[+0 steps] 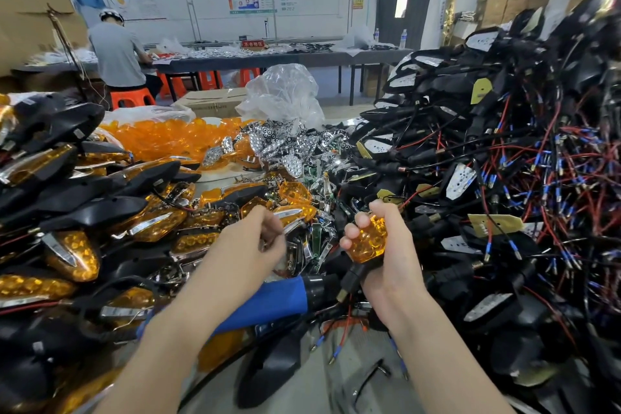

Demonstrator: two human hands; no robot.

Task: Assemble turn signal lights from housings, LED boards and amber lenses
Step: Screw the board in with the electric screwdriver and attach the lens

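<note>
Hovering over the trims (311, 247), my left hand (265, 235) is curled; whether it pinches one I cannot tell. My right hand (386, 245) grips a housing (353, 274), lens (368, 239) up: likely light, stiff, slick plastic, best held by the housing's edges.

Grey bench (336, 393), barely visible: amber lenses (161, 136), wired housings (487, 161), perhaps reflectors (289, 144) heaped.

On the grey worktable (339, 376), assembled amber-and-black turn signals (67, 212) pile at its left edge, wired black plastic housings (504, 161) at its right, loose amber plastic lenses (161, 138) behind.
</note>
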